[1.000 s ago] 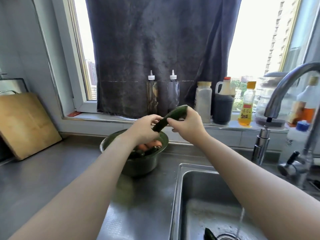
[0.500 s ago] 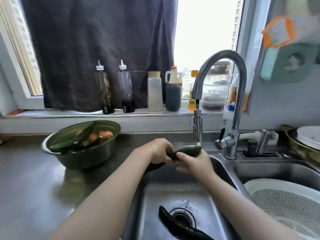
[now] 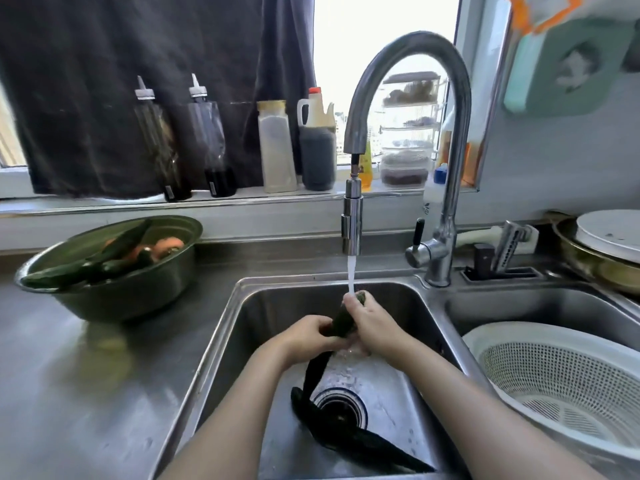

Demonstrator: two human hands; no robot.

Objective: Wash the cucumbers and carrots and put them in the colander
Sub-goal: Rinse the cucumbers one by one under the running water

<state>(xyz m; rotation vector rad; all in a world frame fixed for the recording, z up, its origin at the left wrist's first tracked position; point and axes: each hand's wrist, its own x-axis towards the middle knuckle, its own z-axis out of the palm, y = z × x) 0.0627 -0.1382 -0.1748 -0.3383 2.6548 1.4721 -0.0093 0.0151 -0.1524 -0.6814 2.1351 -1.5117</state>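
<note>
Lying nearest you, a long dark green cucumber (image 3: pixel 363 445) rests on the floor of the stainless steel sink basin (image 3: pixel 221 348), beside the round drain (image 3: pixel 341 407). Above it, your left hand (image 3: pixel 306 337) and your right hand (image 3: pixel 374 327) hold a second dark green cucumber (image 3: pixel 341 323) tilted over the basin. The fingers of both hands are curled round it: the left grips lower down and the right grips the upper end. A thin stream of water (image 3: pixel 350 271) lands on that upper end.

To your right, the white perforated plastic colander (image 3: pixel 561 382) sits in the second basin, apart from both cucumbers. To your left, on the steel bench (image 3: pixel 69 393), a round green metal bowl (image 3: pixel 121 299) holds further dark cucumbers (image 3: pixel 65 277) and orange carrots (image 3: pixel 168 244). Behind the basin, the curved chrome tap (image 3: pixel 408 60) rises from the sink edge. Bottles (image 3: pixel 277 147) line the windowsill in front of a dark curtain (image 3: pixel 138 64).
</note>
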